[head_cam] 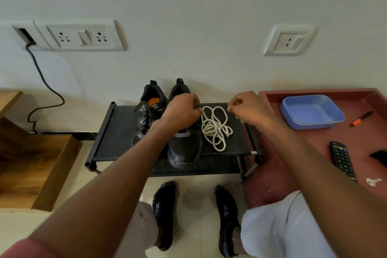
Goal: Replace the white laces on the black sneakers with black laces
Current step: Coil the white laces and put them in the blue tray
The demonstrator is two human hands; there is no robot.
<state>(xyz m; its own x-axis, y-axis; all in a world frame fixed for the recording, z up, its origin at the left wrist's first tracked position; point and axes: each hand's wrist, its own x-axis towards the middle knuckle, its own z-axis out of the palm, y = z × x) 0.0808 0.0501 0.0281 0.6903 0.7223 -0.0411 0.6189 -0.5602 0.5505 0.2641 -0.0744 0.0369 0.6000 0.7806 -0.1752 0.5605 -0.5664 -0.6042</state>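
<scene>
While both sneakers stand toe-toward-the-person on the black rack [117,132], the left hand [181,111] curls over the right sneaker [184,149], apparently pinching a black lace, though that is hard to see. The right hand [249,107], fingers curled, pinches something too small to tell. Between them lie the white laces [215,128], coiled loose. The left sneaker [146,115] already looks laced in black.

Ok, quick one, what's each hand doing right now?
Left hand: fingers curled over the right sneaker; what it grips cannot be told.
Right hand: fingers curled, contents cannot be told.
</scene>
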